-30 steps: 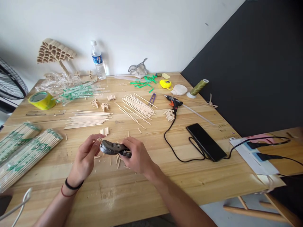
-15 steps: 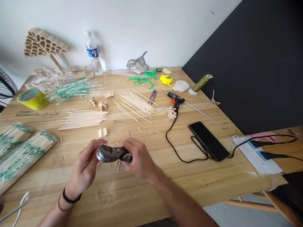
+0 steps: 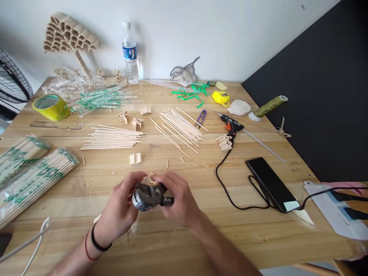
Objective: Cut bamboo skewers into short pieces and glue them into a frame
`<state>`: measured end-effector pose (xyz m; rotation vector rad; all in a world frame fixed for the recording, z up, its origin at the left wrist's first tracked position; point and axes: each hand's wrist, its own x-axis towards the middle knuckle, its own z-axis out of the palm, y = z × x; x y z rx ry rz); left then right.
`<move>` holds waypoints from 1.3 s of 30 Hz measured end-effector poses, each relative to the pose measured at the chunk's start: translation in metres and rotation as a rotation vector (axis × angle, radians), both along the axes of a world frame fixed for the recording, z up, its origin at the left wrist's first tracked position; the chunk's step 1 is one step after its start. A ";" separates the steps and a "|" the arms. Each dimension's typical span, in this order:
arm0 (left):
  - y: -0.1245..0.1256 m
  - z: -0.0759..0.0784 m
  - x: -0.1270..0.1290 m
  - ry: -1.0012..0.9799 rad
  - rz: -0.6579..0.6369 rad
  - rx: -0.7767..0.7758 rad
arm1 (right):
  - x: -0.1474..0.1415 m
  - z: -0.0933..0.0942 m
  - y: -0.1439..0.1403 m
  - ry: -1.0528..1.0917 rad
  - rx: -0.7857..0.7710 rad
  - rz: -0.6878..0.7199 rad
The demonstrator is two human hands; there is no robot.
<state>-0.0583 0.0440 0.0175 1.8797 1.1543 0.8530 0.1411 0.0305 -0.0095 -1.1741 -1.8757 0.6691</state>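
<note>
My right hand [image 3: 180,199] is closed round the handles of dark, worn metal pliers [image 3: 149,195], whose rounded jaw points left. My left hand [image 3: 122,201] curls about the jaw end with its fingers bent. A pale wooden stick [image 3: 97,218] pokes out beneath the left palm; the rest of it is hidden by the hand. Short cut stick pieces [image 3: 148,180] show just behind the jaws, between both hands' fingertips. A small block of glued sticks [image 3: 135,158] lies a little beyond the left hand.
Loose sticks lie in a left pile [image 3: 113,137] and a right pile [image 3: 184,126]. On the right are a hot glue gun [image 3: 232,124], its black cord and a phone [image 3: 267,184]. Bagged sticks [image 3: 40,180], yellow tape [image 3: 51,108] and a water bottle [image 3: 130,57] stand leftward.
The view has shifted, so the table's things sit further right. My left hand has closed in around the jaw, the pliers have tilted, and a stick end now shows beneath the left palm.
</note>
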 end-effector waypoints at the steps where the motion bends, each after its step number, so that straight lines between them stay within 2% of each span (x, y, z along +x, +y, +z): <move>1: 0.001 0.000 0.000 0.004 -0.004 0.006 | 0.000 -0.001 0.000 -0.016 0.009 0.005; 11: 0.001 -0.004 0.000 -0.024 -0.018 -0.077 | -0.003 -0.002 -0.001 -0.006 0.053 0.031; 19: 0.006 -0.017 -0.002 0.088 0.073 0.009 | -0.004 -0.001 -0.002 -0.003 0.094 0.015; 28: 0.007 -0.015 -0.001 0.096 -0.064 0.087 | -0.002 0.001 0.002 0.080 0.077 -0.038; 31: 0.011 -0.014 -0.004 0.102 -0.016 0.057 | 0.004 0.005 0.005 0.073 0.064 -0.061; 35: 0.020 -0.016 -0.010 0.104 0.090 -0.065 | 0.013 0.007 0.009 0.050 0.051 -0.098; 39: 0.024 -0.018 -0.014 0.101 0.113 -0.106 | 0.017 0.006 0.012 -0.033 0.004 -0.087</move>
